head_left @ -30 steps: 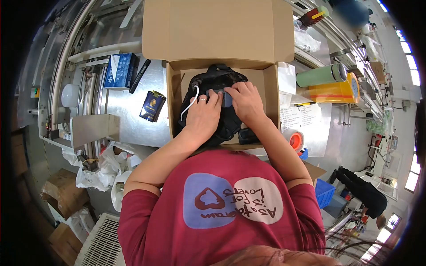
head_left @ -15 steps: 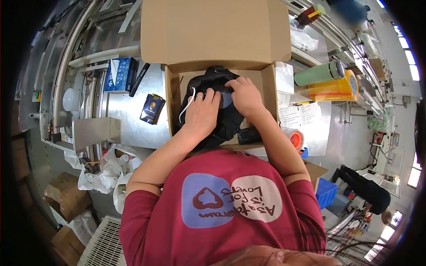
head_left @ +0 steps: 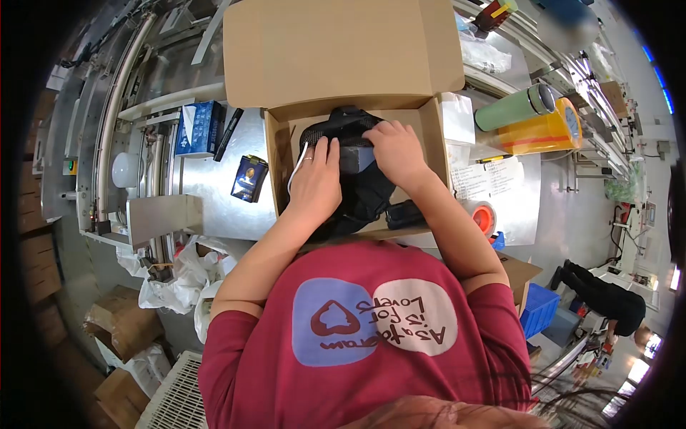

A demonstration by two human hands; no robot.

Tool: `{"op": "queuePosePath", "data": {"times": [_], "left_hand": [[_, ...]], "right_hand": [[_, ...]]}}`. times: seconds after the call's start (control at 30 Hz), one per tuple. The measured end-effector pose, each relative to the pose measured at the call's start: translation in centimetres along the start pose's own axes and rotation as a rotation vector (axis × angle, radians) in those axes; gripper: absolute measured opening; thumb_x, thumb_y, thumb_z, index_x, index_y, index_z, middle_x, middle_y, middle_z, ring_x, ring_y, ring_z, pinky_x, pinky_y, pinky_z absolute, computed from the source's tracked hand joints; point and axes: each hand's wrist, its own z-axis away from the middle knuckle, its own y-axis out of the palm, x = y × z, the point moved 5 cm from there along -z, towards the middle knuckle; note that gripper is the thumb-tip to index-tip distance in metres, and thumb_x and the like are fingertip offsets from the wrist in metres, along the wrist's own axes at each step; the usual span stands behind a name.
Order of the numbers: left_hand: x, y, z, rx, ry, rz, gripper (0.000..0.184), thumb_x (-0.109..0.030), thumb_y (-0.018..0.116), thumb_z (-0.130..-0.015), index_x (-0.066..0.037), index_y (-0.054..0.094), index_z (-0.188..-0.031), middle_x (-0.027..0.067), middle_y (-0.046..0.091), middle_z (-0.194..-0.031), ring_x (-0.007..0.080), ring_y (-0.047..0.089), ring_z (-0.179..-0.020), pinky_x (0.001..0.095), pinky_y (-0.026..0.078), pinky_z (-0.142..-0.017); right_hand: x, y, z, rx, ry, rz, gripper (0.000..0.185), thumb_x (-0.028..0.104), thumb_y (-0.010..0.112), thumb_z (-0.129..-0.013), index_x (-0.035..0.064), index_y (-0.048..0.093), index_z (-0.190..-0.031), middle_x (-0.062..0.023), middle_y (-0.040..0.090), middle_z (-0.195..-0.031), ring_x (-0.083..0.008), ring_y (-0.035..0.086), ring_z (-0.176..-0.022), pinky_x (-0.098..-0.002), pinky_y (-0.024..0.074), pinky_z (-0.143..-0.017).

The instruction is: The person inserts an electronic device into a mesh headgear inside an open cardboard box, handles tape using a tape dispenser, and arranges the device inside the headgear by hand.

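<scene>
"Head view: where's our black mesh item point(head_left: 345, 129)?"
"Inside the box point(head_left: 431, 132). Our left hand point(head_left: 316, 179) lies on it, fingers loosely extended; our right hand point(head_left: 401, 154) curls (pinching? we can't tell). Light, even pressure suits."

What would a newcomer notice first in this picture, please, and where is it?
Probably the red shirt, which fills the lower middle with its printed patches. Just above it is the open box, where the left hand and the right hand are on a black mesh item. At the upper right, the green bottle also stands out.
</scene>
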Motion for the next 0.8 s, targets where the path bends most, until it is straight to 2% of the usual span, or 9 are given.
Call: {"op": "queuePosePath", "data": {"times": [0.07,0.13,0.23,0.33,0.43,0.57,0.8], "left_hand": [[0.1,0.0,1.1,0.02,0.013,-0.028,0.057,0.0,0.059,-0.076,0.004,0.052,-0.132,0.0261,0.046,-0.137,0.0424,0.05,-0.123,0.0413,0.046,-0.1],[-0.4,-0.5,2.0,0.038,0.053,-0.051,0.054,-0.001,0.058,-0.077,0.002,0.054,-0.131,0.0254,0.047,-0.137,0.0417,0.05,-0.124,0.0426,0.048,-0.097],[-0.6,-0.7,2.4,0.049,0.093,-0.101,0.051,-0.003,0.058,-0.079,-0.001,0.057,-0.13,0.0241,0.048,-0.137,0.0402,0.049,-0.125,0.0438,0.049,-0.093],[-0.5,-0.4,2.7,0.079,0.074,-0.115,0.052,-0.006,0.061,-0.078,-0.001,0.058,-0.129,0.022,0.051,-0.136,0.0393,0.047,-0.127,0.0443,0.048,-0.094],[-0.4,0.1,2.9,0.067,0.053,-0.099,0.051,-0.006,0.063,-0.077,0.001,0.058,-0.127,0.0211,0.054,-0.132,0.0383,0.047,-0.127,0.0444,0.048,-0.095],[-0.4,-0.3,3.5,0.048,0.025,-0.059,0.047,-0.005,0.061,-0.077,0.004,0.06,-0.123,0.0207,0.057,-0.128,0.037,0.049,-0.126,0.0437,0.047,-0.096],[-0.3,-0.4,3.9,0.095,0.01,-0.044,0.045,-0.006,0.061,-0.078,0.001,0.061,-0.122,0.0193,0.06,-0.123,0.0369,0.049,-0.125,0.0455,0.047,-0.095]], "right_hand": [[0.2,-0.5,0.3,-0.103,-0.024,-0.109,0.024,0.012,0.059,-0.082,0.0125,0.071,-0.102,-0.0039,0.065,-0.102,-0.0252,0.057,-0.102,-0.0405,0.0425,-0.087],[0.6,-1.2,0.7,-0.129,-0.068,-0.165,0.027,0.014,0.061,-0.08,0.0125,0.07,-0.106,-0.0058,0.065,-0.109,-0.027,0.056,-0.107,-0.0421,0.0422,-0.09],[2.1,-1.6,2.0,-0.143,-0.212,-0.103,0.035,0.017,0.065,-0.084,0.0135,0.064,-0.119,-0.0098,0.06,-0.122,-0.0306,0.051,-0.117,-0.0446,0.0401,-0.097],[2.0,0.2,3.0,-0.053,-0.206,-0.044,0.041,0.029,0.066,-0.088,0.0151,0.06,-0.126,-0.0106,0.055,-0.131,-0.0322,0.047,-0.124,-0.0461,0.0367,-0.103],[1.9,0.3,3.0,-0.053,-0.182,-0.049,0.042,0.035,0.066,-0.089,0.0167,0.06,-0.127,-0.0099,0.055,-0.133,-0.0319,0.047,-0.124,-0.046,0.0364,-0.104],[3.0,-0.5,2.3,-0.1,-0.179,-0.065,0.043,0.035,0.065,-0.088,0.0181,0.06,-0.127,-0.0093,0.055,-0.132,-0.0311,0.047,-0.124,-0.0458,0.037,-0.102],[4.5,0.5,1.3,-0.126,-0.258,-0.061,0.039,0.038,0.065,-0.087,0.0175,0.065,-0.12,-0.0101,0.058,-0.125,-0.0307,0.049,-0.12,-0.0445,0.0384,-0.098]]}}
